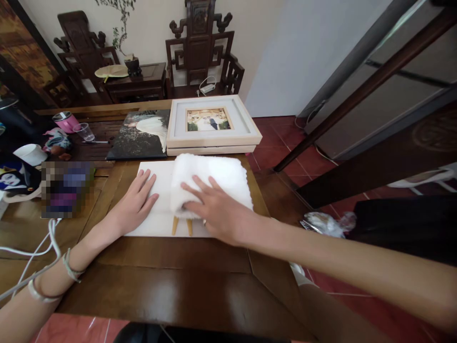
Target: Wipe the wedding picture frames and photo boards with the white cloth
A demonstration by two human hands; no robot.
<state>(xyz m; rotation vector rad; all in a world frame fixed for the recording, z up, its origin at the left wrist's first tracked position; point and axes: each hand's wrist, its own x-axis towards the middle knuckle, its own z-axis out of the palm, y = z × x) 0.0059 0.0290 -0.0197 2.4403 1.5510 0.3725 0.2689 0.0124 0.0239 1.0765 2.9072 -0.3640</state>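
A white flat panel (153, 224) lies on the brown wooden table in front of me. My left hand (134, 207) rests palm down on the panel's left part, its fingers straight and apart. A fluffy white cloth (217, 174) with a wavy right edge covers much of the panel's right side. My right hand (217, 209) lies on the cloth with spread fingers; its thumb sinks into the cloth's near left corner. Below the cloth, two tapered wood-coloured legs (183, 226) show; whether they are printed or solid, I cannot tell.
Behind the panel lie a framed photo (210, 119) on a pale box and a dark photo panel (143, 136). At left are a pink cup (66, 122), a clear plastic cup (84, 131), a white bowl (30, 155) and white cables (53, 238). A carved chair (200, 47) stands beyond.
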